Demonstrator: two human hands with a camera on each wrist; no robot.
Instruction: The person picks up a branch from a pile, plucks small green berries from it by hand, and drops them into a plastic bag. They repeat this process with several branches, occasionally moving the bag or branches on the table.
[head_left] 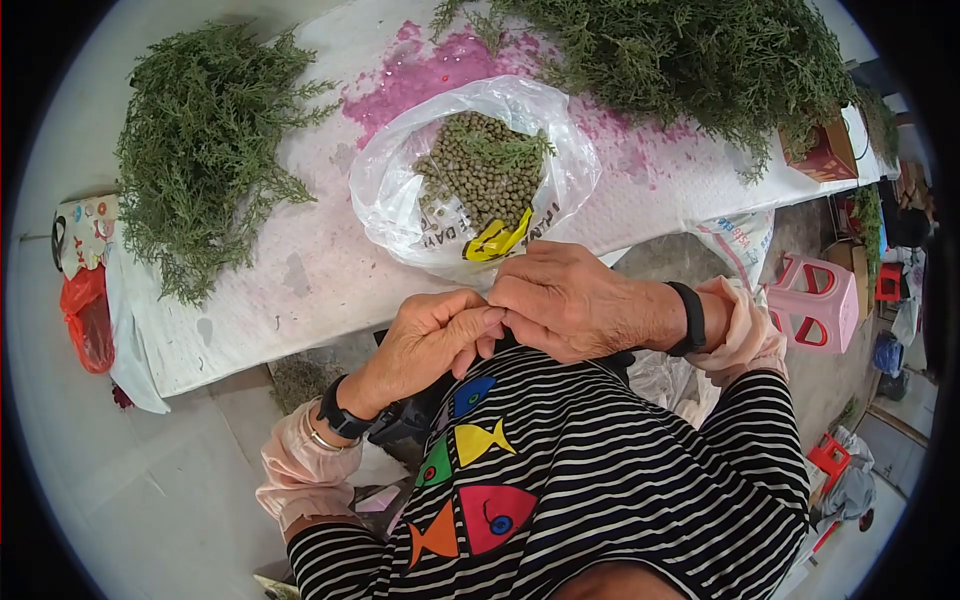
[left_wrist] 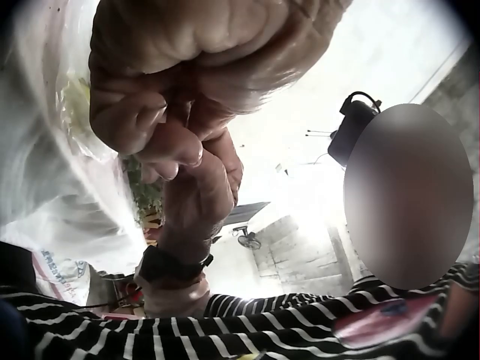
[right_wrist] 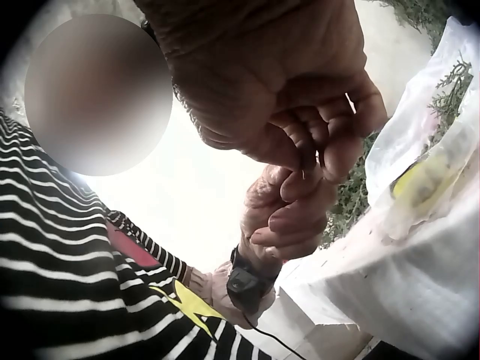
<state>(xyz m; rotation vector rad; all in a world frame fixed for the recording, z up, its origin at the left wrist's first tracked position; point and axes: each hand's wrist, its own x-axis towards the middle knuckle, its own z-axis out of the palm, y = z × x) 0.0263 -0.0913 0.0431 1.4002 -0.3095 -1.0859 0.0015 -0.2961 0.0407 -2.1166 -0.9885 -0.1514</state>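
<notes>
My two hands meet just in front of my striped shirt, at the table's near edge. The left hand (head_left: 470, 335) has its fingers curled, and their tips press against the right hand (head_left: 520, 305), whose fingers are curled too. In the left wrist view the left hand (left_wrist: 161, 112) fills the top, with the right hand (left_wrist: 199, 191) below it. In the right wrist view the right hand (right_wrist: 307, 142) sits above the left hand (right_wrist: 289, 217). Nothing shows between the fingers. Just beyond the hands lies an open clear plastic bag (head_left: 395, 190) of small green-brown seeds (head_left: 485, 170).
A white table (head_left: 300, 270) with a pink stain (head_left: 440, 70) carries a heap of green sprigs (head_left: 200, 150) on the left and a bigger heap (head_left: 680, 50) at the back right. A red box (head_left: 825, 155), a pink stool (head_left: 815, 300) and a red bag (head_left: 88, 315) stand around it.
</notes>
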